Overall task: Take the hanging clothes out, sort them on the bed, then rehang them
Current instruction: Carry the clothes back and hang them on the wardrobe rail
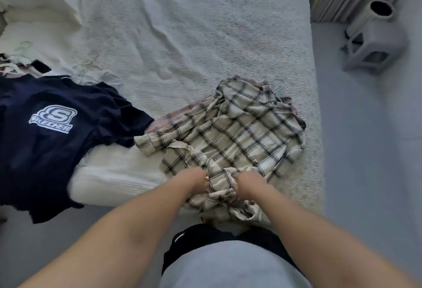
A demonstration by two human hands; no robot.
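The plaid shirt [230, 132] lies crumpled at the bed's [182, 24] near edge, our left hand [194, 179] and right hand [249, 182] both clenched on its hem. A navy T-shirt [57, 127] lies apart; we judge sorting underway, rehanging undone.

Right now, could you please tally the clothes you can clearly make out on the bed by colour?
Navy T-shirt: 1
Beige plaid shirt, gripped by both hands: 1
Pink garment under it: 1
Total: 3; the pile at the left edge is too jumbled to count.
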